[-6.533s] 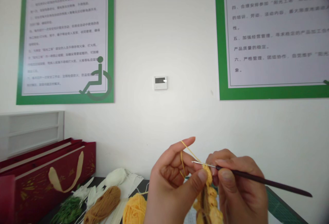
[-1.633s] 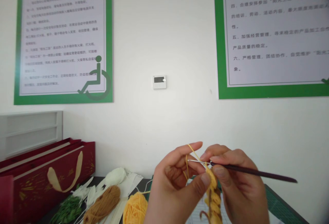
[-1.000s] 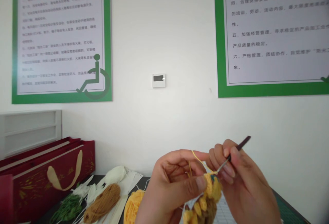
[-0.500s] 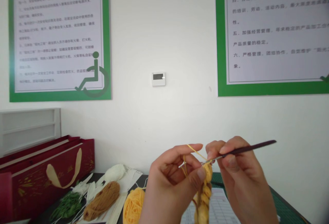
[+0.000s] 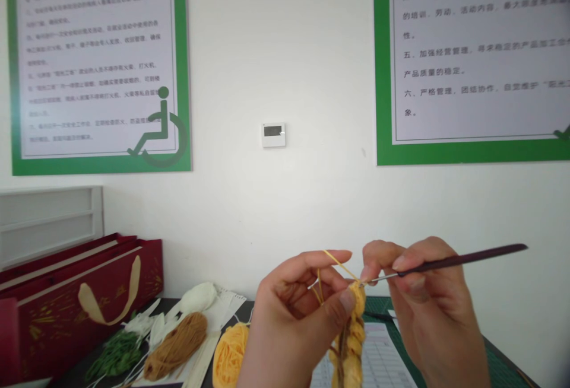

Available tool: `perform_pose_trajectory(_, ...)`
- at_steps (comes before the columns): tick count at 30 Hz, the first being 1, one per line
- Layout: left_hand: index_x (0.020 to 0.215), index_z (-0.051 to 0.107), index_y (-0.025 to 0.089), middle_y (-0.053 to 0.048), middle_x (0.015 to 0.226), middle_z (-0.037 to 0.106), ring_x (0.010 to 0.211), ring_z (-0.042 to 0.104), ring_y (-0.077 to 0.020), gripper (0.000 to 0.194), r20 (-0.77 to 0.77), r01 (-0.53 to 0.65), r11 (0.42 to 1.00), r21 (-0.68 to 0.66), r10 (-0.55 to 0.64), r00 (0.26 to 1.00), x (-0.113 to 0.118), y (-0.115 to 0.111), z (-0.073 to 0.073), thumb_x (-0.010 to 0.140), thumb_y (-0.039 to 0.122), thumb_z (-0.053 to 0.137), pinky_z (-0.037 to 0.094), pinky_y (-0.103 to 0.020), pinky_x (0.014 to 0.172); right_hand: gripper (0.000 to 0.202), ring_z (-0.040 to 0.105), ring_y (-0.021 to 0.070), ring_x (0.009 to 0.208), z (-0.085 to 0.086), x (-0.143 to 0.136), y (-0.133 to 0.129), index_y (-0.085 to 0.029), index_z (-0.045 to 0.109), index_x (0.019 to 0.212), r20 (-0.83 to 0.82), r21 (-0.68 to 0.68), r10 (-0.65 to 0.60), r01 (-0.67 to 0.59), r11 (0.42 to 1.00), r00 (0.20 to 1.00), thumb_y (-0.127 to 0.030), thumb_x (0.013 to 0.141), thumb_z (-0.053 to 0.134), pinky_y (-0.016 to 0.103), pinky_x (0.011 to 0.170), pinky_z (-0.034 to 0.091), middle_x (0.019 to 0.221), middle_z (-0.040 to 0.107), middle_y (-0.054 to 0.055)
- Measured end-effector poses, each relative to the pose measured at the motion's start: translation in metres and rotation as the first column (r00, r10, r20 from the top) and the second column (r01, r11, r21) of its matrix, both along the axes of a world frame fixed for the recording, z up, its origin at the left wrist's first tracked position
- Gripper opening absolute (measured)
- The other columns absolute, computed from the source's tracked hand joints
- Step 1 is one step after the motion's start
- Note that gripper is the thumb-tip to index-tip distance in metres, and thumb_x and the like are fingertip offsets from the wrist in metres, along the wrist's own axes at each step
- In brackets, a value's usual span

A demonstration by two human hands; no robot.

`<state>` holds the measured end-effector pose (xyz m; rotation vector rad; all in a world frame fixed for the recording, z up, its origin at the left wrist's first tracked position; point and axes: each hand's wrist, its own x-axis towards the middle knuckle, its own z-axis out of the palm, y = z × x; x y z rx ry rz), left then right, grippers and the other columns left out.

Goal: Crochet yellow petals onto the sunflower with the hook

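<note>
A strip of yellow crochet work (image 5: 355,340) hangs down from my left hand (image 5: 296,311), its top edge pinched between thumb and fingers. Yellow yarn (image 5: 341,264) runs over the raised left index finger to the top of the piece. In my right hand (image 5: 427,305) is a crochet hook (image 5: 465,259) with a dark handle and a thin metal shaft. The hook's tip meets the top of the yellow piece, beside my left thumb. The handle points out to the right, tilted slightly up.
At the left stand dark red gift bags (image 5: 93,299). Near them lie green yarn (image 5: 114,353), a brown skein (image 5: 177,345), a white skein (image 5: 198,298) and a yellow yarn ball (image 5: 230,355). Under my hands are a printed sheet (image 5: 385,358) and a green cutting mat (image 5: 503,361). A wall stands behind.
My right hand has moved slightly right, drawing the hook back so more of its shaft shows outside the yellow piece. My left hand keeps nearly the same place and grip.
</note>
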<state>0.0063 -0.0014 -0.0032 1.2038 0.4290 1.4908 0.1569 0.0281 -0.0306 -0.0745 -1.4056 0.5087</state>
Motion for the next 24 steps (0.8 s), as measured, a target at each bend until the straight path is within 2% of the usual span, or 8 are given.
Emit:
perform_pose_trajectory(10,0.092,0.083,0.019,-0.001,0.070,0.069,0.065,0.062,-0.0089,0.029,0.019,-0.015,1.000,0.006,0.015,1.000,0.000,-0.001,0.000,0.065,0.014,0.090,0.050,-0.017,0.062,0.005,0.067,0.0156,0.086,-0.002,-0.006,-0.001,-0.026,0.058,0.105,-0.030,0.084,-0.097,0.100,0.991,0.995,-0.027,0.102,0.054,0.031,0.076,0.052,0.090,0.070,0.001)
perform_pose_trajectory(14,0.093,0.083,0.020,-0.001,0.070,0.069,0.064,0.061,-0.0095,0.029,-0.002,-0.044,0.999,0.015,0.044,0.999,-0.001,0.000,0.001,0.065,0.013,0.089,0.050,-0.019,0.062,0.005,0.066,0.0152,0.085,-0.004,-0.014,0.001,-0.027,0.058,0.106,-0.087,0.115,-0.096,0.106,0.988,0.992,-0.025,0.102,0.055,0.031,0.073,0.053,0.090,0.068,0.000)
perform_pose_trajectory(20,0.094,0.082,0.020,-0.003,0.072,0.070,0.081,0.068,-0.0194,0.030,-0.014,-0.083,0.996,0.026,0.084,0.996,0.000,0.003,-0.002,0.065,0.018,0.089,0.055,-0.030,0.080,0.008,0.067,0.0169,0.089,-0.006,-0.021,0.001,-0.025,0.060,0.106,-0.147,0.158,-0.127,0.150,0.976,0.981,-0.020,0.100,0.057,0.033,0.073,0.054,0.090,0.069,0.000)
perform_pose_trajectory(24,0.093,0.082,0.019,-0.003,0.072,0.069,0.081,0.068,-0.0197,0.028,-0.016,-0.111,0.993,0.040,0.112,0.994,0.001,0.004,-0.003,0.065,0.019,0.088,0.054,-0.030,0.078,0.009,0.068,0.0182,0.090,-0.006,-0.023,0.001,-0.026,0.061,0.105,-0.166,0.159,-0.150,0.176,0.971,0.975,-0.020,0.099,0.058,0.034,0.074,0.053,0.089,0.070,0.001)
